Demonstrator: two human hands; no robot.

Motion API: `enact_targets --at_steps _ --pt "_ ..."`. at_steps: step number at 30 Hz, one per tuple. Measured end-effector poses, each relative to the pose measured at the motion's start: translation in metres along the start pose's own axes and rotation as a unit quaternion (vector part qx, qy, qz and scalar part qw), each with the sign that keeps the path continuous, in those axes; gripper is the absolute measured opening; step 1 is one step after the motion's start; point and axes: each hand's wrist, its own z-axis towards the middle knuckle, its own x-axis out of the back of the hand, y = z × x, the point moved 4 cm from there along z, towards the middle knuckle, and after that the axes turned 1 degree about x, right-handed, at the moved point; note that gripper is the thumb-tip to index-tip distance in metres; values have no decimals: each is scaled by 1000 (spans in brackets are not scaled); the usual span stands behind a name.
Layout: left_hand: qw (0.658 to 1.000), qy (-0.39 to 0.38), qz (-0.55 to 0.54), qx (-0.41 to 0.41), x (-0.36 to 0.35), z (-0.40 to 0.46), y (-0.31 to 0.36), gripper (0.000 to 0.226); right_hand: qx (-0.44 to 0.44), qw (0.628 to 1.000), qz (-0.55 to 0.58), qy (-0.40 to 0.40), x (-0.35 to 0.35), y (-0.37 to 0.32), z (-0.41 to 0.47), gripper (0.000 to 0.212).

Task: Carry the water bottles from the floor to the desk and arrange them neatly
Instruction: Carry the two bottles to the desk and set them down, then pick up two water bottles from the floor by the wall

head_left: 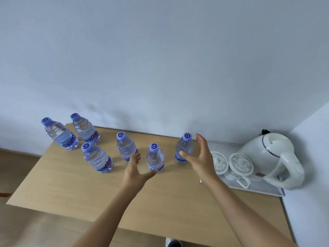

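Left hand [135, 169]: nearest, fingers spread loose, holding nothing, beside the middle bottle [155, 157].
Right hand [200, 157]: fingers loose, empty, near the right bottle [184, 148], maybe to straighten it.
Desk [71, 184]: six bottles stand upright.

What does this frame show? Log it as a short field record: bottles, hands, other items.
bottles: six capped water bottles upright on the wooden desk, unevenly spaced
left hand: open, beside the front-centre bottle
right hand: open, next to the rightmost bottle
held: nothing
other items: white kettle and two lidded cups on a white tray
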Motion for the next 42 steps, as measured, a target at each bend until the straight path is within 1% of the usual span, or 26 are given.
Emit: enact_targets --at_steps 3,6,9,11,16,20,23,26,31,35,38,42 --pt "1000 -11 2 -18 11 -20 3 80 7 1000 16 15 3 -4 -28 80" --pt "998 -33 -14 -50 18 -43 10 61 15 999 32 36 6 -11 -66 68" --pt "994 -63 -46 -78 21 -70 13 43 9 998 30 61 10 -11 -112 64" --pt "990 -94 -44 -95 21 -91 10 40 -8 996 28 83 14 -9 -148 66" --pt "975 -172 -14 -136 13 -147 6 39 -44 989 26 136 32 6 -236 62" --pt "957 -236 0 -167 -11 -189 16 34 -70 974 50 208 62 21 -297 57" --pt "938 -290 15 -188 -42 -219 27 34 -97 960 56 258 93 35 -338 56" --pt "910 -355 38 -213 -82 -256 37 37 -123 940 60 313 130 48 -381 56" --pt "850 -455 79 -255 -166 -324 54 38 -155 893 92 413 197 78 -454 54" --pt "797 -534 112 -259 -244 -387 60 35 -175 856 88 478 257 109 -512 50" --pt "774 -566 119 -257 -307 -438 68 32 -192 833 74 514 310 134 -554 51" --pt "755 -585 124 -268 -393 -507 90 29 -211 805 83 549 392 167 -604 54"
